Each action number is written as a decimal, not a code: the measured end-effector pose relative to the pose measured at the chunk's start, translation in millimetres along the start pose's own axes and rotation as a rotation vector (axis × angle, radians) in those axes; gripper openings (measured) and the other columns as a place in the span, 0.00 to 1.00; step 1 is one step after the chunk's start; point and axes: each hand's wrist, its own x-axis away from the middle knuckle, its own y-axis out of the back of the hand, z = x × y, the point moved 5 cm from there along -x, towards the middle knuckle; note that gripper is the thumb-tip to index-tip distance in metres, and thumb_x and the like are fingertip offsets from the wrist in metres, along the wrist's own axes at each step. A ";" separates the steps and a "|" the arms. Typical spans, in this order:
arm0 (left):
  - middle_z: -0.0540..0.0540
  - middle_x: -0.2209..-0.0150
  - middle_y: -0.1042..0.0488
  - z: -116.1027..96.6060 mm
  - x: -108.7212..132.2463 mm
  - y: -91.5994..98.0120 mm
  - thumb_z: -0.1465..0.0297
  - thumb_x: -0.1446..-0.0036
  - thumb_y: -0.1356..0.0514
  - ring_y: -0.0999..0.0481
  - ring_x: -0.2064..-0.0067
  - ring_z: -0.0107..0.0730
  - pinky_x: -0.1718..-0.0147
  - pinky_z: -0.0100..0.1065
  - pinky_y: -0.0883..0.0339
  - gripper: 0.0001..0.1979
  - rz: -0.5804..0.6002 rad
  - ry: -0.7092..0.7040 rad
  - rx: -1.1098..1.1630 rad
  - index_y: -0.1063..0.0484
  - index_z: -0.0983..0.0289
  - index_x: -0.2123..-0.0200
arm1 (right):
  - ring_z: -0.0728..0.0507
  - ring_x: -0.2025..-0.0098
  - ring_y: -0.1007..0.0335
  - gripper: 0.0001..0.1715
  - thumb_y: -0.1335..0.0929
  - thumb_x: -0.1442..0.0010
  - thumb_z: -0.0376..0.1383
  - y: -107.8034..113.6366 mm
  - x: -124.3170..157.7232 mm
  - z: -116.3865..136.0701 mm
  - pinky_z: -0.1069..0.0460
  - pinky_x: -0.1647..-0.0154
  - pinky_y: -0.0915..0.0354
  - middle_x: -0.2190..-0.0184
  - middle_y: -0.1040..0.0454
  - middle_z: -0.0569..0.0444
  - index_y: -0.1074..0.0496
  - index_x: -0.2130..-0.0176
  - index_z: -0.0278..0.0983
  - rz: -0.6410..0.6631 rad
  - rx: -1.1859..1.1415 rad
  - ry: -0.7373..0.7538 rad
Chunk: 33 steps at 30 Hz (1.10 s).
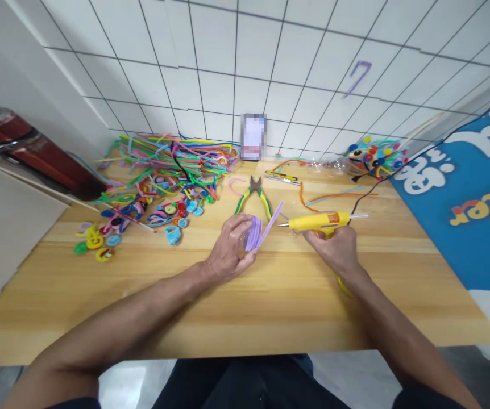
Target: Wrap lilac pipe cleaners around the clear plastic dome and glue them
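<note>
My left hand [230, 250] is closed on a coil of purple pipe cleaner [253, 234], whose loose end sticks out to the upper right. In my right hand [339, 250] is a yellow hot glue gun [319, 221], gripped by its handle. Its metal nozzle points left toward the coil, with a gap between them. A clear glue stick [359, 216] juts from the back of the gun. Just behind the coil lie cutting pliers [255, 192] with green and yellow handles, jaws pointing away from me and handles spread.
A bundle of colourful pipe cleaners [177, 156] lies at the back left, with small twisted pieces and buttons [181, 209] before it. Behind the pliers are a yellow craft knife [282, 176] and a propped phone [253, 136]. A button-covered craft [377, 156] and black cord [366, 196] are at right.
</note>
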 end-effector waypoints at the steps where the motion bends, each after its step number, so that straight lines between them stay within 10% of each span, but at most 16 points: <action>1: 0.68 0.33 0.32 2.0 1.0 -1.4 0.68 0.31 0.35 0.30 0.30 0.54 0.32 0.60 0.29 0.38 0.007 0.026 0.029 0.47 0.57 0.23 | 0.43 0.77 0.26 0.15 0.25 0.47 0.48 -4.0 -0.8 1.0 0.50 0.73 0.30 0.79 0.25 0.58 0.21 0.65 0.40 0.005 -0.006 0.011; 9: 0.64 0.35 0.33 27.8 10.7 -13.2 0.60 0.23 0.41 0.30 0.32 0.50 0.32 0.57 0.31 0.25 0.148 0.415 0.304 0.41 0.55 0.29 | 0.39 0.72 0.20 0.11 0.29 0.47 0.45 -29.1 3.3 -2.7 0.48 0.67 0.24 0.72 0.18 0.51 0.25 0.66 0.42 0.024 0.038 0.054; 33: 0.62 0.29 0.35 24.9 11.3 -11.7 0.56 0.22 0.42 0.30 0.30 0.49 0.28 0.59 0.32 0.26 0.315 0.634 0.544 0.43 0.51 0.27 | 0.38 0.68 0.19 0.10 0.30 0.44 0.35 -47.1 15.3 1.3 0.47 0.65 0.25 0.71 0.16 0.52 0.21 0.60 0.41 0.127 0.244 0.259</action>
